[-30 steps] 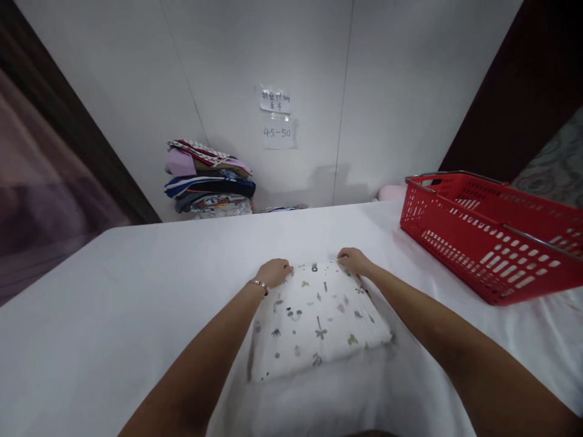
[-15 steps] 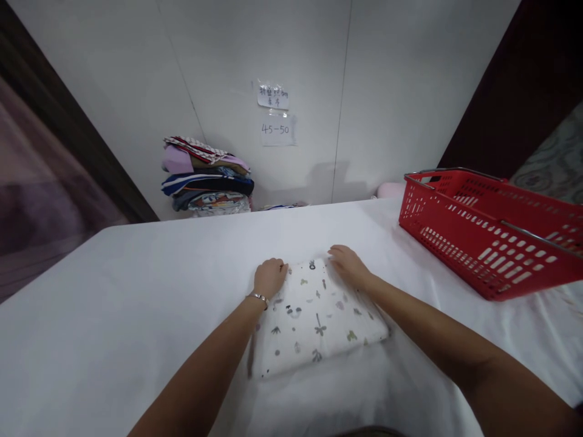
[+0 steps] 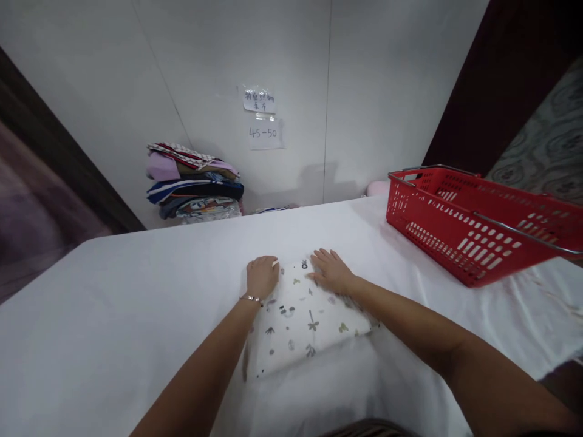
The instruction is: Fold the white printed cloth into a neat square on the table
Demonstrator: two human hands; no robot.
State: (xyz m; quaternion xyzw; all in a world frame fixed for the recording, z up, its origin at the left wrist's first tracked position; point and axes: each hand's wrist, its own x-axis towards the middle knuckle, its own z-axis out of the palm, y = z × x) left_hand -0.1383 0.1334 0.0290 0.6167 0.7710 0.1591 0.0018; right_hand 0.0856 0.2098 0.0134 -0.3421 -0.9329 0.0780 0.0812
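A folded white cloth with small printed figures (image 3: 303, 325) lies on the white-covered table (image 3: 113, 315) in front of me. My left hand (image 3: 261, 276) rests at the cloth's far left corner, its fingers curled down over the edge. My right hand (image 3: 330, 271) lies flat on the far right part of the cloth with its fingers stretched out and apart. A thin bracelet sits on my left wrist.
A red plastic basket (image 3: 478, 224) with metal handles stands on the table at the right. A stack of folded clothes (image 3: 194, 189) sits behind the table against the wall at the left. Two paper notes (image 3: 264, 118) hang on the white wall.
My right hand has gone from pinching the cloth's far right corner to lying flat on top of it. The left hand stays at the far left corner. The view has shifted slightly right.
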